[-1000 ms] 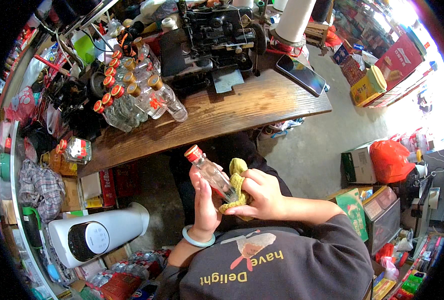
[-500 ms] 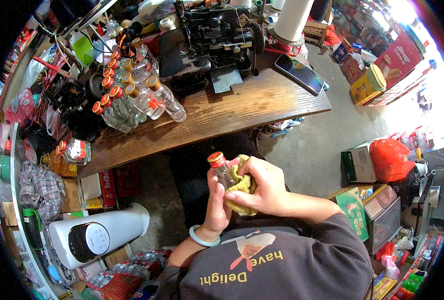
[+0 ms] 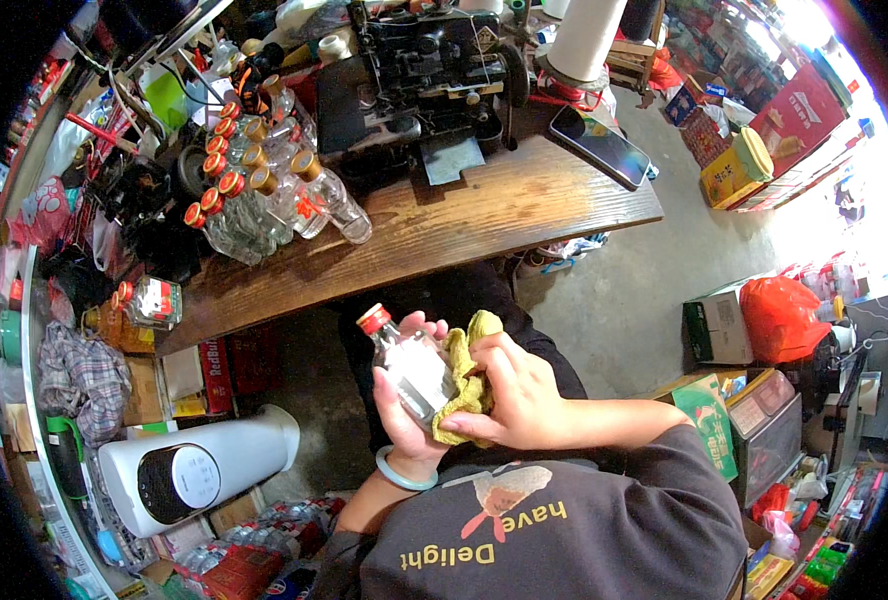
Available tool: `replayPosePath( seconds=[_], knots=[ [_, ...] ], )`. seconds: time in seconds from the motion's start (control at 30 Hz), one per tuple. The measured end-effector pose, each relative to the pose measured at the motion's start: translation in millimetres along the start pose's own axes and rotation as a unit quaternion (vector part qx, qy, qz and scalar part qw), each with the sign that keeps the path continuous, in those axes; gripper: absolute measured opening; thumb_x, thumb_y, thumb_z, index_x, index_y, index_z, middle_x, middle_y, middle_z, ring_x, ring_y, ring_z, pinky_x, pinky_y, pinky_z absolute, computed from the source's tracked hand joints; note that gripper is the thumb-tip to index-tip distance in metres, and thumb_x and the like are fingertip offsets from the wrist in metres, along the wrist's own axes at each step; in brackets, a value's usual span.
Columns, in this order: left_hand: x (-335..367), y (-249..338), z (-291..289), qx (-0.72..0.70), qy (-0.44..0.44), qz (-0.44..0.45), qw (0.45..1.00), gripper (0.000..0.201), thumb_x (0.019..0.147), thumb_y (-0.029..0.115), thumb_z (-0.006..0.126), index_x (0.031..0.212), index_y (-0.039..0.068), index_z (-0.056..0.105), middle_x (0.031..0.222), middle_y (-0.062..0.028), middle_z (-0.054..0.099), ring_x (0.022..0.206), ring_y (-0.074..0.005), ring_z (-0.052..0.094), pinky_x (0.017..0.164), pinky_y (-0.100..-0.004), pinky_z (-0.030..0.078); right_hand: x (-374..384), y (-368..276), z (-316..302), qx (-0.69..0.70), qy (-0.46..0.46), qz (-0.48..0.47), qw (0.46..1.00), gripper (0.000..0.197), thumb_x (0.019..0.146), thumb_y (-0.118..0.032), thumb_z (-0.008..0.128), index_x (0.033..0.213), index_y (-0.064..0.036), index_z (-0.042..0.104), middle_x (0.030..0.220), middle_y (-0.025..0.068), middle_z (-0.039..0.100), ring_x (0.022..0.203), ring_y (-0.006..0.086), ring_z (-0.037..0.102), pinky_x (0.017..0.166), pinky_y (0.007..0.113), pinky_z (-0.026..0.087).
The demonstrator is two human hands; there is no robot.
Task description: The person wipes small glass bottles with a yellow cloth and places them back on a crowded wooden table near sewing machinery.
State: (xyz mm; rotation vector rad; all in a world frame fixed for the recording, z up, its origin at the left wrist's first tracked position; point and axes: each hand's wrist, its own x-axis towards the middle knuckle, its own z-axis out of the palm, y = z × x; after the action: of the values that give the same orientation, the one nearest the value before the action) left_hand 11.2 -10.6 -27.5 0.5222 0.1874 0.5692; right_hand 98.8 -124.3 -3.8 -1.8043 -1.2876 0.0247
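In front of my lap, a clear flat glass bottle (image 3: 416, 372) with a red and gold cap lies tilted in my left hand (image 3: 400, 418). The fingers of that hand wrap round it from below and behind, and a pale label shows on its face. My right hand (image 3: 516, 388) grips a yellow-green cloth (image 3: 467, 372), which is bunched up against the bottle's right side. On the wooden table (image 3: 524, 205) ahead stands a cluster of similar clear bottles (image 3: 264, 205) with red or gold caps.
A black sewing machine (image 3: 434, 85) takes up the back of the table. By the right corner lies a phone (image 3: 600, 147), near a white thread cone (image 3: 586, 40). A labelled bottle (image 3: 154, 302) stands at the table's left end. Below it is a white appliance (image 3: 199, 470).
The bottle has come left and its labelled face now shows. The cloth has slid from around the bottle to its right side. My left hand has opened out under the bottle.
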Motion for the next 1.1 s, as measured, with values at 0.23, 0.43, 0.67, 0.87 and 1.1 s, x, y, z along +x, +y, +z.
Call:
replayPosePath(
  seconds=[0.23,0.43,0.67,0.87,1.1],
  knots=[
    [1.9,3.5,2.0,-0.048,0.049,-0.010,0.998,0.072,0.092,0.062,0.043,0.133,0.003,0.042,0.115,-0.0147,0.058,0.111,-0.0270,0.055,0.101,-0.0415,0.043,-8.9,11.7,10.6,0.129,-0.120,0.167,0.970,0.063,0.075,-0.050,0.074,0.106,-0.0024,0.047,0.094,0.0184,0.058,0.085,0.0372,0.062,0.071,0.042,0.050],
    [5.0,9.7,-2.2,0.115,0.027,-0.030,0.993,0.055,0.099,0.053,0.032,0.128,0.008,0.047,0.129,-0.0177,0.054,0.117,-0.0297,0.054,0.100,-0.0439,0.044,-12.7,23.8,12.7,0.150,0.005,0.105,0.983,0.051,0.076,-0.038,0.077,0.099,-0.0033,0.048,0.084,0.0158,0.057,0.072,0.0342,0.060,0.062,0.039,0.048],
    [-2.0,16.2,-3.4,0.126,0.066,-0.041,0.989,0.046,0.102,0.042,0.035,0.131,0.007,0.042,0.119,-0.0064,0.056,0.106,-0.0164,0.056,0.094,-0.0341,0.044,-5.1,20.4,7.1,0.082,-0.020,0.039,0.996,0.041,0.078,-0.036,0.075,0.091,-0.0045,0.051,0.080,0.0133,0.056,0.071,0.0328,0.059,0.061,0.039,0.048],
    [-6.6,7.6,-7.5,0.341,0.029,0.035,0.939,0.035,0.102,0.027,0.045,0.129,0.005,0.039,0.111,-0.0044,0.056,0.096,-0.0089,0.054,0.086,-0.0277,0.045,2.3,21.4,4.5,0.042,-0.035,0.045,0.997,0.047,0.079,-0.048,0.068,0.078,-0.0059,0.048,0.072,0.0115,0.052,0.066,0.0312,0.056,0.056,0.040,0.045],
    [-10.7,3.4,0.5,0.386,-0.008,0.067,0.920,0.045,0.096,0.039,0.054,0.122,0.004,0.040,0.106,-0.0034,0.053,0.095,-0.0106,0.052,0.087,-0.0261,0.042,5.9,25.0,-4.6,0.012,-0.026,0.016,0.999,0.045,0.081,-0.047,0.065,0.072,-0.0061,0.051,0.070,0.0101,0.049,0.064,0.0298,0.054,0.055,0.039,0.044]
  ],
)
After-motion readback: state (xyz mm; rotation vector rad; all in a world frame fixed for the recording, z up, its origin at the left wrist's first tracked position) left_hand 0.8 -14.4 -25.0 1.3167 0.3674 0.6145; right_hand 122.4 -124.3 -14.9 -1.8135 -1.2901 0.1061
